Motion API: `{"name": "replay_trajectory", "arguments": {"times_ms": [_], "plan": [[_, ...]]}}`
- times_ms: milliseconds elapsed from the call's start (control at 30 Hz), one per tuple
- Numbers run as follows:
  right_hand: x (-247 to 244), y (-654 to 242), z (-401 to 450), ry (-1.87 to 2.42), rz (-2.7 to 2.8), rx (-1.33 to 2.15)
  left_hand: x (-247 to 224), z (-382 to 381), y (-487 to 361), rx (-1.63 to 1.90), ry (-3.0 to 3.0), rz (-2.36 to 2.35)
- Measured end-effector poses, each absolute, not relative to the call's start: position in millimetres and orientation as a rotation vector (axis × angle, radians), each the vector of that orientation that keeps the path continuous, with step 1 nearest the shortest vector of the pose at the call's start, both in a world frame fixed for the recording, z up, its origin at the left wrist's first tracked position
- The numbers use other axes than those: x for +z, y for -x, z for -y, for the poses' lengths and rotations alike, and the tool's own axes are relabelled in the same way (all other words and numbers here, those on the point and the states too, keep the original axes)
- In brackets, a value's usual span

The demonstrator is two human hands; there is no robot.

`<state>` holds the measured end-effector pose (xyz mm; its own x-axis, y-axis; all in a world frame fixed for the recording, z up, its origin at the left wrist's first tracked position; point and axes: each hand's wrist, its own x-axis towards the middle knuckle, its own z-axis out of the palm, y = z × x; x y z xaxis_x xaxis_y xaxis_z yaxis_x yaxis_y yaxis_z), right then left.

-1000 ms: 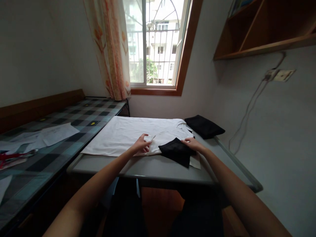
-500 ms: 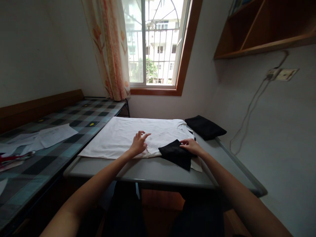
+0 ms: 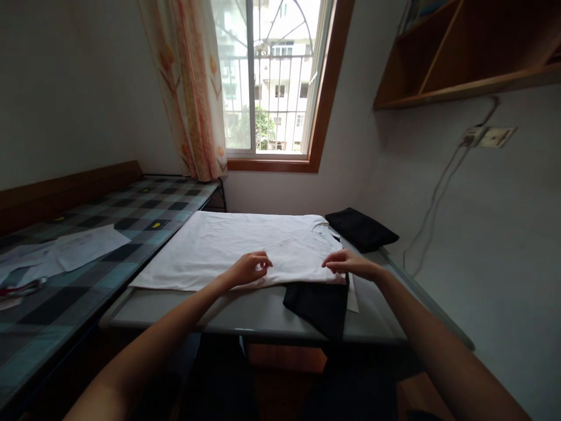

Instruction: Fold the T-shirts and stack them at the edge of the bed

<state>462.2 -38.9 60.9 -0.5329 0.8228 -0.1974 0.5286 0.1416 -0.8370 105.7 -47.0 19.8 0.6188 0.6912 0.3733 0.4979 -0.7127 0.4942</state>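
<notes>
A white shirt lies spread flat on the grey table, its neckline at the right. A black fabric piece sticks out from under the shirt's near edge, towards the table front. Over that near edge is my left hand, its fingers loosely curved with a gap to the thumb and nothing seen between them. My right hand is above the shirt's right end, fingers bent downwards, thumb a little apart, no cloth visibly gripped.
Folded black cloth rests at the table's back right corner. On the left, a bed with a checked cover holds papers and a red-handled item. A wall with cables and a socket bounds the right side.
The black piece lay on top of the shirt under my right hand; now white fabric covers its upper part. My right hand has let go of it. My left hand is lower, its fingers more curled.
</notes>
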Motion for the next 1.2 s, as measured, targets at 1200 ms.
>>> {"name": "replay_trajectory", "arguments": {"times_ms": [1200], "plan": [[18, -464, 51, 1.901, 2.186, 0.458, 28, 76, -107, 0.51, -2.346, -0.865]]}}
